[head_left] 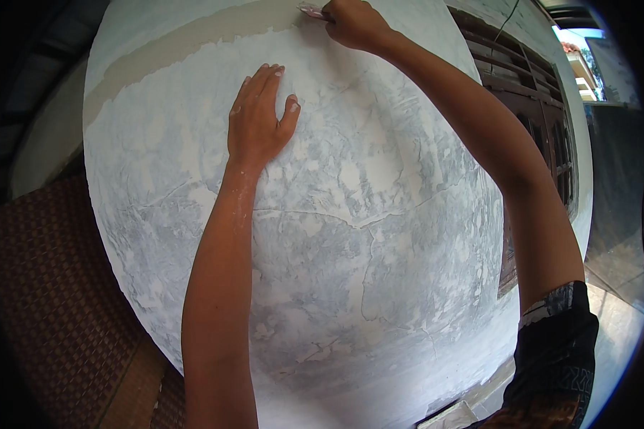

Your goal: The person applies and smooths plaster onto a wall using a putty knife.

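A wall (322, 264) with patchy white and grey plaster, crossed by thin cracks, fills the middle of the head view. My left hand (261, 118) lies flat against it with fingers stretched out, holding nothing. White specks mark its fingertips and wrist. Higher up and to the right, my right hand (356, 25) is closed round a putty knife (313, 11), whose pale, smeared end points left. That end is at the right end of a beige-grey band of filler (186, 43) running across the wall's top. My fist hides the tool's handle.
A brown window frame with slats and shutters (529, 93) stands to the right of the wall. Brown woven matting (50, 279) is at the lower left. A ledge (465, 411) shows at the wall's foot, and bright paving (615, 329) lies far right.
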The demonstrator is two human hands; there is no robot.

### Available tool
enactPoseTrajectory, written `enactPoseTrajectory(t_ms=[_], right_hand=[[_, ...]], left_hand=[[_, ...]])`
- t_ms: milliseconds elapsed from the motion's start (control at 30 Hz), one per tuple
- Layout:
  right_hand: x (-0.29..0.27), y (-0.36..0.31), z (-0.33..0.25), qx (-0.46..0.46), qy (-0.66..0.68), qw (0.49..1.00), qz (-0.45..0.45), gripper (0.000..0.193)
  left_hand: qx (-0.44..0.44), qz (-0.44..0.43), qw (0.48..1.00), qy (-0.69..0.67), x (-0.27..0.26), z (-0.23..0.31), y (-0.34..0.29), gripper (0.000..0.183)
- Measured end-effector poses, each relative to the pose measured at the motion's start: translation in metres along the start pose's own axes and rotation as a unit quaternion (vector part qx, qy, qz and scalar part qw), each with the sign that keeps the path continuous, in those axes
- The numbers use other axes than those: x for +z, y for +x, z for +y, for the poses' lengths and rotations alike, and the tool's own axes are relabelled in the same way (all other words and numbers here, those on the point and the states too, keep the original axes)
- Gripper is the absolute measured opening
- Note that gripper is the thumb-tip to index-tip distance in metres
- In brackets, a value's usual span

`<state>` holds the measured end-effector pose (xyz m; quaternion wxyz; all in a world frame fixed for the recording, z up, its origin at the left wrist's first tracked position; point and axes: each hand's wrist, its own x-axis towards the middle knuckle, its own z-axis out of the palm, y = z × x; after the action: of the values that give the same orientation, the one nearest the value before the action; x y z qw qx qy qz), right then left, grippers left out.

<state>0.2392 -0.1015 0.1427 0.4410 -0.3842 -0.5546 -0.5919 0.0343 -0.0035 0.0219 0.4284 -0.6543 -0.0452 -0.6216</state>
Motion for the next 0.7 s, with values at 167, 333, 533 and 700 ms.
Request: enactPoseTrajectory(t_ms=[167, 333, 533, 700], right_hand=[[0.001, 0.033, 0.025, 0.088, -0.058, 0.994, -0.003, 0.019], [0.018, -0.011, -0.033, 0.01, -0.062, 0.997, -0.035, 0.018], [-0.008, 0.026, -0.012, 0.116, 0.02, 0.993, -0.01, 0.023], [-0.005, 0.027, -0.002, 0.143, -0.022, 0.987, -0.07, 0.024]], left_hand=[[0.003, 0.006, 1.0, 0.003, 0.006, 0.004, 0.002, 0.047], [0.008, 0.001, 1.0, 0.008, -0.004, -0.009, -0.004, 0.047], [0.009, 0.009, 1.0, 0.003, 0.001, -0.001, -0.001, 0.047], [0.003, 0.006, 1.0, -0.004, 0.001, 0.002, 0.001, 0.046]])
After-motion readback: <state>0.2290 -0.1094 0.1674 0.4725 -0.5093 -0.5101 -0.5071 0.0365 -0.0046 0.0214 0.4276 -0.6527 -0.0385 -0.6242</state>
